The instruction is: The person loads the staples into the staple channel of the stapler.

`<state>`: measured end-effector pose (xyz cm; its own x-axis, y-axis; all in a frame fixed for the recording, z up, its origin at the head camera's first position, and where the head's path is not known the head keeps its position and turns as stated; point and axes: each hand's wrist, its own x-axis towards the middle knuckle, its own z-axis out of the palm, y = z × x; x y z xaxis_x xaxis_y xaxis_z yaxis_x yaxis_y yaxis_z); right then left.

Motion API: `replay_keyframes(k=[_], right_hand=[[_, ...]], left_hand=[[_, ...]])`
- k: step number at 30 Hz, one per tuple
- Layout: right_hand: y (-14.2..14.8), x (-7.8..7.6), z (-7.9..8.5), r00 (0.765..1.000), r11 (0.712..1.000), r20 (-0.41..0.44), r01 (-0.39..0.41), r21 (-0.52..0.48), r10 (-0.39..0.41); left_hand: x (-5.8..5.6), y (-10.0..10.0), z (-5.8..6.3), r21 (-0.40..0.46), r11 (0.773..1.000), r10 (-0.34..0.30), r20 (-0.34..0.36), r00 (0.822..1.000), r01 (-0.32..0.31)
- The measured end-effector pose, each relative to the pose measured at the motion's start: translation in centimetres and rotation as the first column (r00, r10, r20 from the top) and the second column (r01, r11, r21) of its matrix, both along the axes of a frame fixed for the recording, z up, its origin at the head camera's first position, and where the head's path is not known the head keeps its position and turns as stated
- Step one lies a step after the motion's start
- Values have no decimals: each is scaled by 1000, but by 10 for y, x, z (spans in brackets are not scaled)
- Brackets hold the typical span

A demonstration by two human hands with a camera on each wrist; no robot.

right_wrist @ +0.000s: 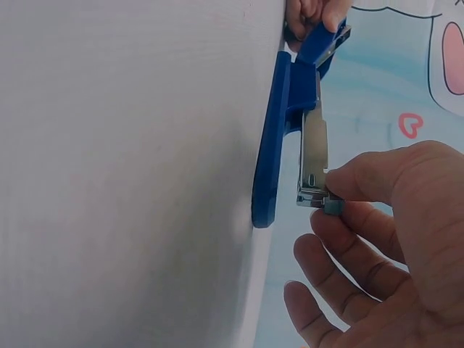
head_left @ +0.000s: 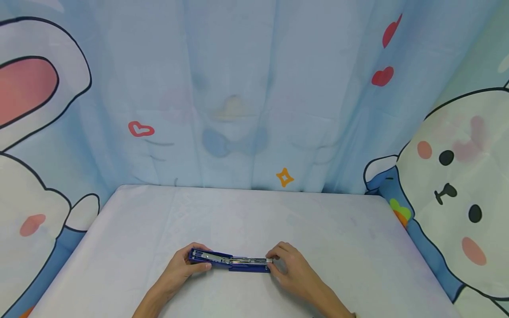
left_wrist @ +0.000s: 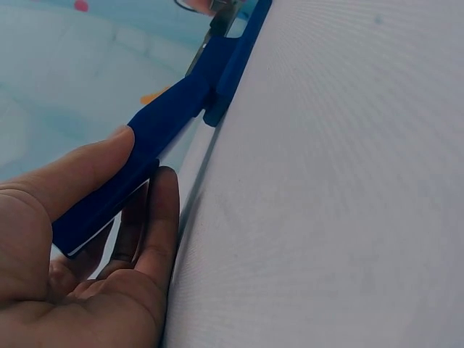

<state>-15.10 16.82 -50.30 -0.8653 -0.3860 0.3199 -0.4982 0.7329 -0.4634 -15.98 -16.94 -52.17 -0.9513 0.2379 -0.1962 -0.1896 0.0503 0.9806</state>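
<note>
Lying folded open on or just above the counter (head_left: 254, 221), the stapler (head_left: 249, 268) sits between the left grip (head_left: 180, 266), holding its cover (left_wrist: 167, 116), and the right grip (head_left: 291, 268), pinching the tip of the magazine (right_wrist: 314, 148). Uneven pulling could break that pinch and jolt parts loose.
</note>
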Motion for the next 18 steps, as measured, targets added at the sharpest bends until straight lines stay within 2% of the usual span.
replay_keyframes(k=[14,18], right_hand=[[-2,0,0,1000,1000,-9,-8,-4,8],[-3,0,1,1000,1000,11,5,6,-5]], left_hand=[[0,0,-2,4,1000,1,0,1000,-1],[-1,0,-1,3,1000,3,0,1000,-3]])
